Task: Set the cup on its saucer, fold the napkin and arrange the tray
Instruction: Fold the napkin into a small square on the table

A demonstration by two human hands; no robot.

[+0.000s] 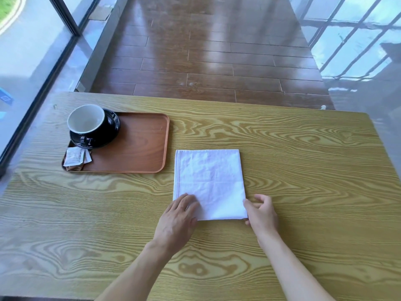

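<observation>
A white cloth napkin (210,181) lies folded into a rough square on the wooden table, right of the tray. My left hand (178,218) rests on its near left corner with fingers spread flat. My right hand (261,213) pinches the near right corner of the napkin between thumb and fingers. On the left end of the brown tray (138,144), a black cup (86,121) with a white inside stands on its black saucer (97,140).
Several sugar packets (76,158) lie in the tray's near left corner. The light wooden table (303,159) ends at a glass wall on the left and on the right. Beyond the far edge is a dark wooden floor.
</observation>
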